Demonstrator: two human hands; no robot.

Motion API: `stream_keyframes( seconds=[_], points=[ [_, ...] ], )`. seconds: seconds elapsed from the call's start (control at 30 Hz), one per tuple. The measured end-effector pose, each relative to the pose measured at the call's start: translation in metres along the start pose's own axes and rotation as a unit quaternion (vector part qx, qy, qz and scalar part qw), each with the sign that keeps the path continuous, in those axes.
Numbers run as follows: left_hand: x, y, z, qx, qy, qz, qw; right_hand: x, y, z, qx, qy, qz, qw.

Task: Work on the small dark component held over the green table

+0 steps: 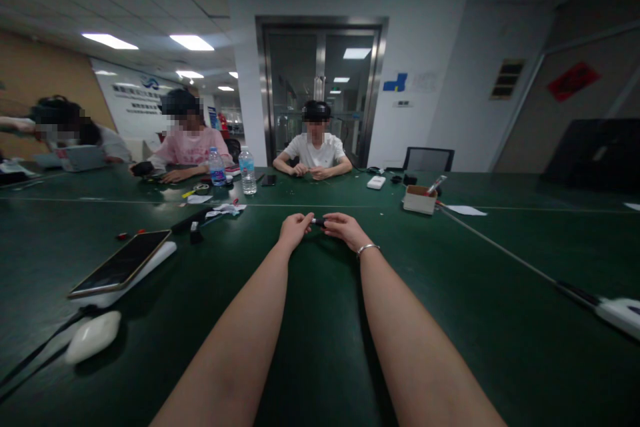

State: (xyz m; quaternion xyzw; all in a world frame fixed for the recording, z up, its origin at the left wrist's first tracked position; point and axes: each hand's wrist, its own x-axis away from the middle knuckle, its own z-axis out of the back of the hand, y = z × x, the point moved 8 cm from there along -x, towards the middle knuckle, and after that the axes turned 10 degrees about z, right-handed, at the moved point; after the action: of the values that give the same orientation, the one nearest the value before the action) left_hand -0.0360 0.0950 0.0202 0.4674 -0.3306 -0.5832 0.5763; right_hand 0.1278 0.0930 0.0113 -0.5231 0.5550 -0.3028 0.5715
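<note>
Both my hands are stretched out over the green table, closed on one small black object with a silver end [319, 221]. Its silver end lies at the fingertips of my left hand [294, 231], which is pinched. My right hand [346, 229], with a bracelet [368, 249] at the wrist, pinches the black end. The object is too small to name, and fingers partly cover it.
A phone [123, 261] lies on a white object at the left, near a white rounded case [94, 337]. Water bottles [247, 172] stand further back. A small box [420, 200] and a cable [500, 250] are at the right. Several people sit around the table [320, 333].
</note>
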Motion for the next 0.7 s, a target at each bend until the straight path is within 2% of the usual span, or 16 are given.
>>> stream_keyframes(
  seconds=[0.2, 0.37, 0.7],
  points=[
    [0.002, 0.0005, -0.0003, -0.021, -0.008, 0.015, 1.0, 0.0012, -0.0013, -0.0013, -0.005, -0.008, 0.003, 1.0],
    [0.0061, 0.0044, 0.0038, -0.056, 0.012, 0.017, 0.998, 0.0017, -0.0025, -0.0028, -0.009, -0.016, 0.003, 1.0],
    [0.0052, 0.0043, 0.003, -0.048, 0.02, 0.006, 0.999, 0.0012, -0.0015, -0.0036, -0.001, -0.012, -0.005, 1.0]
  ],
)
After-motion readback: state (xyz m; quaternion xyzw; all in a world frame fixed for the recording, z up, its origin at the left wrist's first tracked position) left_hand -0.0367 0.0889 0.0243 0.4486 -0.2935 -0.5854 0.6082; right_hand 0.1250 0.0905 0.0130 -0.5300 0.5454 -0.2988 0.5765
